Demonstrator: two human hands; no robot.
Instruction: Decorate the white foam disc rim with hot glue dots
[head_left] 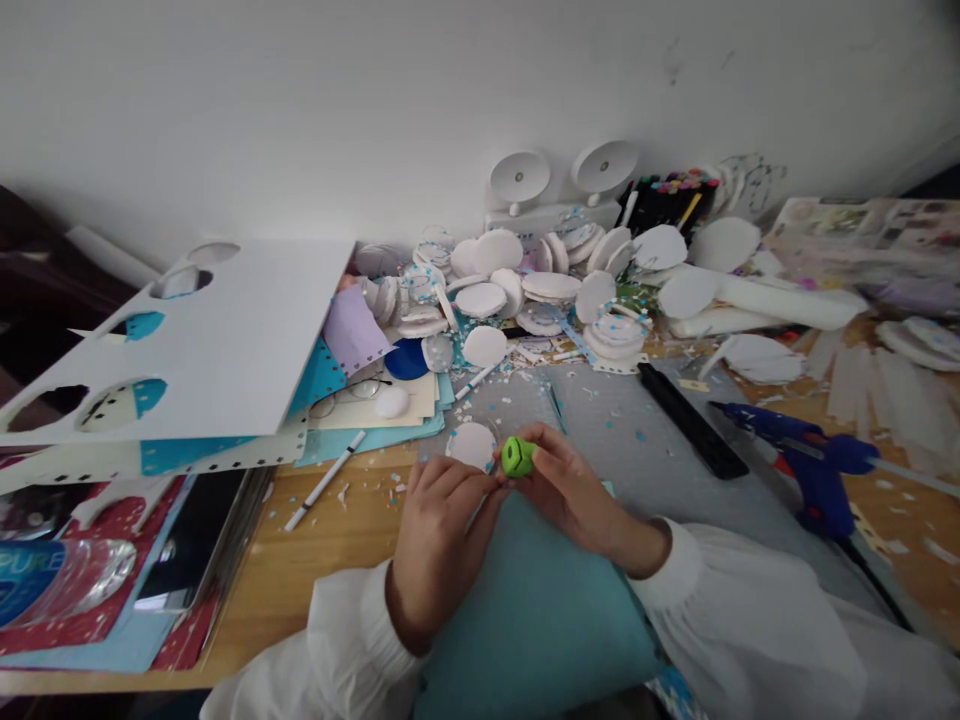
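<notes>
A small lime-green paper punch (517, 457) sits in my right hand (574, 490), with the thumb and fingers closed around it. Just left of it is my left hand (450, 530), fingers curled and pinched at the top edge of a light blue sheet of paper (547, 610). The sheet hangs below both hands toward my lap. Its edge at the punch is hidden by my fingers. A white round disc (471, 446) lies on the grey mat right behind my left hand.
Blue glue gun (821, 455) and black bar (690, 420) lie right on the grey mat (600, 400). White discs (499, 250) are heaped at the back. A white board with round holes (247, 330) covers papers at left, near a white pen (325, 481) and plastic bottle (67, 575).
</notes>
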